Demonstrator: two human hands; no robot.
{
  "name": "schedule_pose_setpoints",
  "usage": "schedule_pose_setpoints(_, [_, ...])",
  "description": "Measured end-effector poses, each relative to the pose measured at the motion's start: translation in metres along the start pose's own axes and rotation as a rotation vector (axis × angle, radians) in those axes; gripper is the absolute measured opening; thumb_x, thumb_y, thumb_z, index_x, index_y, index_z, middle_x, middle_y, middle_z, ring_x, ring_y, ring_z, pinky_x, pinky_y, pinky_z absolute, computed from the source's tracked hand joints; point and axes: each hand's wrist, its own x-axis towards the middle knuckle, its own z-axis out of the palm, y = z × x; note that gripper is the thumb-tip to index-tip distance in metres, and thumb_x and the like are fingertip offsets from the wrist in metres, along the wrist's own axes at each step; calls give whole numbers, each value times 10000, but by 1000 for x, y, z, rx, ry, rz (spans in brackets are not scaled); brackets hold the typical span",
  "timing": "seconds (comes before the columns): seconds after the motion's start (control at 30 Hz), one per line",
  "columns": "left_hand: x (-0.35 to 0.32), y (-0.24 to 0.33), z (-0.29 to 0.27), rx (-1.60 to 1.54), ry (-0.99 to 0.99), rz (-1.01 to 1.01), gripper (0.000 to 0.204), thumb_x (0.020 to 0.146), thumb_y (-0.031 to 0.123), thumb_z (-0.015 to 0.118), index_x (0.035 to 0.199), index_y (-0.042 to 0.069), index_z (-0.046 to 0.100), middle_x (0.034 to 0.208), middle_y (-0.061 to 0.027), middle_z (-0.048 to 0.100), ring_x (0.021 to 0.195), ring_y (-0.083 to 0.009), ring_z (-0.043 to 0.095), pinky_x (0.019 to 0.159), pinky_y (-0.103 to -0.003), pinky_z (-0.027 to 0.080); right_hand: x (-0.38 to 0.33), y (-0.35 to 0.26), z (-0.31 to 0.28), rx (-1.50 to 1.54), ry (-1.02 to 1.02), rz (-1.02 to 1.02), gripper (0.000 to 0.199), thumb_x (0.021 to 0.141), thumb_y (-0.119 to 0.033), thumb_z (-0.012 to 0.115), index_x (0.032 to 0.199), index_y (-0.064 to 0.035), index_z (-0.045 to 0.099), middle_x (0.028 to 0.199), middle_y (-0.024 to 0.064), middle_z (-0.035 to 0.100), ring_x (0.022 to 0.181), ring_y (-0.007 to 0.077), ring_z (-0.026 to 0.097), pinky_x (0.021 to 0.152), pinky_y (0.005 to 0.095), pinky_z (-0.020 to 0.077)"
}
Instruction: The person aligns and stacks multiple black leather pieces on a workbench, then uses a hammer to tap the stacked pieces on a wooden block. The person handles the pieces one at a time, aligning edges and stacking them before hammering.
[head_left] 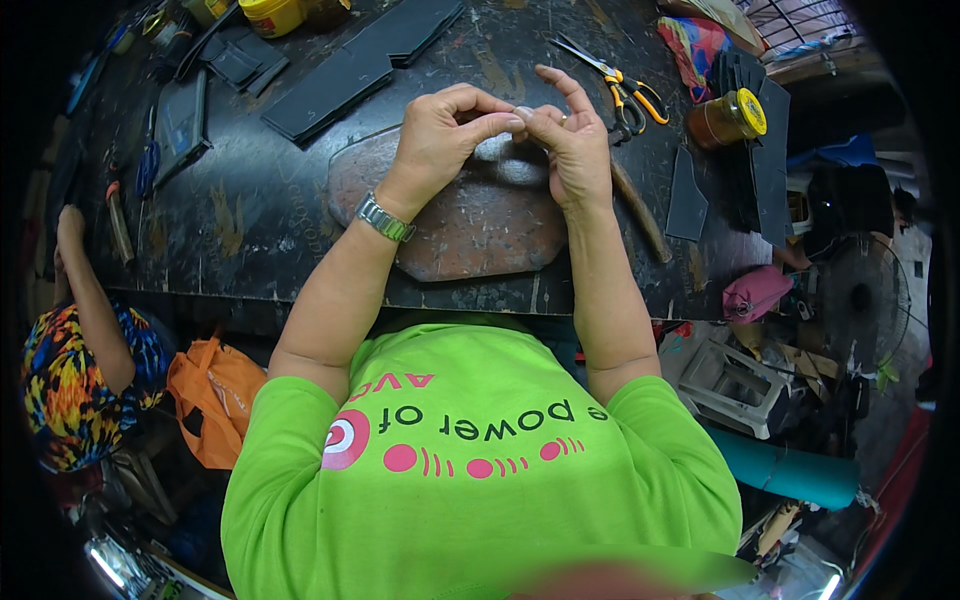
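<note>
My left hand (450,130), with a metal watch (384,218) on its wrist, and my right hand (567,140) meet at the fingertips over the table. Thumb and forefinger of each are pinched together; whatever lies between them is too small to make out. The other fingers of my right hand are raised. Under both hands rests a flat reddish-brown slab (480,235) with cut corners, and its far part has a shiny grey patch. Just right of my right hand lies a tool with a curved wooden handle (640,212). Beyond it are scissors (622,88) with yellow and black handles.
Dark flat sheets (345,85) lie at the back left, more sheets (765,170) at the right. A yellow-lidded jar (715,122) stands at the right. A wooden-handled tool (120,222) and blue-handled scissors (149,165) lie left, near another person's arm (95,290).
</note>
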Motion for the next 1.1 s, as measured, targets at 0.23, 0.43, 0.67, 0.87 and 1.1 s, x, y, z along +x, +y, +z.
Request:
schedule_pose_setpoints(0.23, [6, 3, -16, 41, -91, 37, 175, 877, 182, 811, 947, 24, 782, 855, -28, 740, 769, -82, 652, 694, -244, 515, 2, 1, 3, 6, -2, 9, 761, 820, -2, 816, 1472, 1, 423, 934, 94, 689, 806, 134, 680, 706, 257, 556])
schedule_pose_setpoints(0.43, [5, 12, -22, 97, -215, -48, 143, 935, 153, 754, 965, 13, 756, 864, 13, 702, 792, -59, 610, 738, -215, 492, 3, 5, 0, -72, 29, -3, 833, 831, 22, 778, 1535, -54, 339, 1172, 151, 606, 829, 153, 690, 745, 284, 576])
schedule_pose_setpoints(0.67, [5, 3, -13, -171, -127, -86, 214, 973, 159, 707, 1120, 20, 774, 1002, -62, 765, 903, -105, 681, 845, -256, 551, 6, -7, -8, 352, -51, 76, 666, 1045, -516, 486, 1546, -96, 355, 1409, 199, 482, 1320, 302, 499, 1085, 511, 449])
schedule_pose_setpoints(0.87, [7, -5, -12, -355, -10, -225, 250, 1013, 196, 665, 1143, 2, 755, 1012, -81, 762, 901, -121, 696, 838, -252, 553, -1, -1, 12, 677, -171, 310, 895, 1018, -722, 267, 1532, -6, 417, 1535, 217, 439, 1415, 341, 396, 1217, 563, 244])
schedule_pose_setpoints(1.1, [6, -6, -9, -342, -42, -172, 251, 1026, 173, 642, 1145, -25, 740, 1003, -80, 760, 890, -118, 698, 773, -253, 579, -2, 6, 16, 397, -226, 247, 892, 1030, -721, 242, 1514, -2, 450, 1268, 91, 612, 1211, 218, 513, 1153, 437, 339])
